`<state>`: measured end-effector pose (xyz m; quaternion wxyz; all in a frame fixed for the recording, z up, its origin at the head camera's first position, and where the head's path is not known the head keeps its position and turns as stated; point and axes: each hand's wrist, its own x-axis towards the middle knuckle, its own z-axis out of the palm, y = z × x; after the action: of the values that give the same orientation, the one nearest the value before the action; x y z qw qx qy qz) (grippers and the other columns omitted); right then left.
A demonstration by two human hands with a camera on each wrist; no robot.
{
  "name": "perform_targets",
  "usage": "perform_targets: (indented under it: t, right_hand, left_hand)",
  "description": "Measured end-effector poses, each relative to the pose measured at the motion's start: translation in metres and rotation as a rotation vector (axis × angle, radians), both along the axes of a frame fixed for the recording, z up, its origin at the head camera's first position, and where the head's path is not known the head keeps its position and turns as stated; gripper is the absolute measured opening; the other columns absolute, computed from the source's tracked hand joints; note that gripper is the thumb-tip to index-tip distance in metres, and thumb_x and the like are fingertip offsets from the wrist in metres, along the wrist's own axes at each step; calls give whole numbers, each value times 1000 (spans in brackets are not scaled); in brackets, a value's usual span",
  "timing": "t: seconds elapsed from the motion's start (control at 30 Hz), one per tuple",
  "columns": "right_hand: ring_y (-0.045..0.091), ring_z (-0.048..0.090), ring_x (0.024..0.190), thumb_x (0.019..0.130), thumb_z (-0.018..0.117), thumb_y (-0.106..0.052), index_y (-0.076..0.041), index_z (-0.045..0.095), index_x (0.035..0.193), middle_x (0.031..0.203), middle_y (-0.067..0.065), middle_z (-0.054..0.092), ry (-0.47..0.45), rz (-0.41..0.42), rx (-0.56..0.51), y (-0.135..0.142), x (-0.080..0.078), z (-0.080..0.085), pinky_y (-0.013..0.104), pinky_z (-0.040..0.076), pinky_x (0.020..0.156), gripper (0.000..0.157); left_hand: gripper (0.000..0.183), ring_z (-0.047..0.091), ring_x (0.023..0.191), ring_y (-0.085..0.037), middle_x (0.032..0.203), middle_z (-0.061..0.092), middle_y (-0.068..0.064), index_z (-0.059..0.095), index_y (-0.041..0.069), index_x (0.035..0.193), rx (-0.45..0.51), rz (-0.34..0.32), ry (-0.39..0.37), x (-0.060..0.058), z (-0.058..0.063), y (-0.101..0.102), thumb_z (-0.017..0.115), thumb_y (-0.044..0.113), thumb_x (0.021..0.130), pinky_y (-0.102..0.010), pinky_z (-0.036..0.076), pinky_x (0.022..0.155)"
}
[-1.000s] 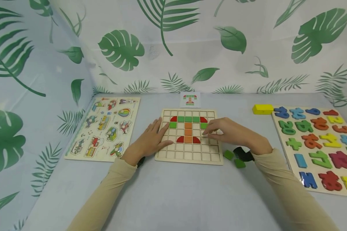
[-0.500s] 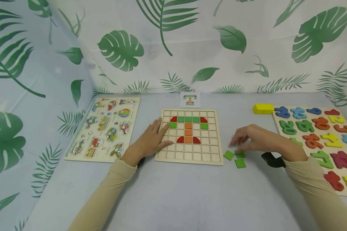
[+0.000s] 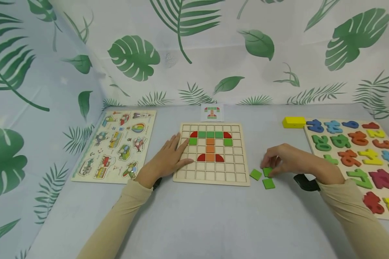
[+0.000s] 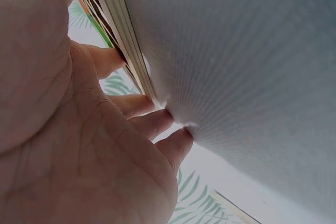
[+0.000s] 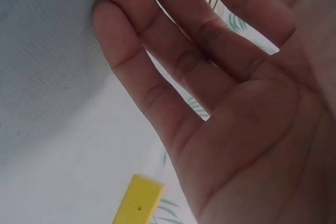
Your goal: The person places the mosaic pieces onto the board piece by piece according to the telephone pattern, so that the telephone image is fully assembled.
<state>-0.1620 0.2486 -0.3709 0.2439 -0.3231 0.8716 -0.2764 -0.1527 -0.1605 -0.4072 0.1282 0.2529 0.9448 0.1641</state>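
A wooden grid board [image 3: 210, 176] lies flat on the table. Red quarter-round pieces [image 3: 201, 157], green squares [image 3: 202, 134] and orange squares [image 3: 210, 149] fill some cells in a mushroom-like pattern. My left hand [image 3: 166, 158] rests along the board's left edge, fingers spread and thumb over the grid; in the left wrist view its fingertips meet the edge and the cloth. To the right of the board, my right hand [image 3: 288, 162] pinches a green square tile [image 3: 267, 172] between thumb and fingers, low at the table. Two more green tiles [image 3: 255, 175] lie beside it.
Behind the board a small pattern card [image 3: 212, 112] shows a similar figure. A picture puzzle board [image 3: 115, 144] lies at left, a number puzzle board [image 3: 350, 169] at right. A yellow block [image 3: 294, 122] sits at the number board's far left corner.
My right hand has left the grid board, moved right to the loose green tiles and brought its thumb and fingers together on one. My left hand has stayed at the board's edge.
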Motion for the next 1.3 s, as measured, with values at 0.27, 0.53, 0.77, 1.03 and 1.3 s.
perform_targets:
  t: [0.27,0.53,0.77,1.03,1.3]
  right_hand:
    - [7,64,80,76,92,-4,-9,75,94,90,-9,70,-28,-9,-14,-2,1,1,27,59,73,25]
    - [9,65,80,75,93,0,-11,71,89,89,-5,69,-29,-14,-41,-1,1,0,26,59,72,28]
    - [8,64,79,76,92,0,-13,67,84,86,-6,68,-11,-14,-45,-1,1,2,26,60,72,29]
    - [10,63,80,80,88,2,-16,67,83,84,-7,67,58,-16,-26,-14,-2,11,27,59,72,28]
    - [14,69,84,86,82,6,-12,72,89,90,-5,71,193,-5,-128,-54,-9,22,30,62,76,21]
  left_hand:
    - [78,5,158,-48,169,3,-34,22,-1,165,11,0,-1,1,0,0,54,42,110,-57,10,128]
    - [78,5,158,-48,170,3,-34,22,-1,166,3,3,1,1,1,0,54,43,110,-57,10,128]
    - [79,6,158,-49,169,4,-34,23,-1,165,3,0,11,1,1,0,55,43,109,-58,11,127]
    - [79,5,158,-48,170,3,-33,22,-1,166,7,0,3,1,1,1,55,43,109,-57,10,128]
    - [79,4,158,-48,170,3,-33,21,0,166,3,4,-3,-1,-1,1,54,45,109,-57,9,128]
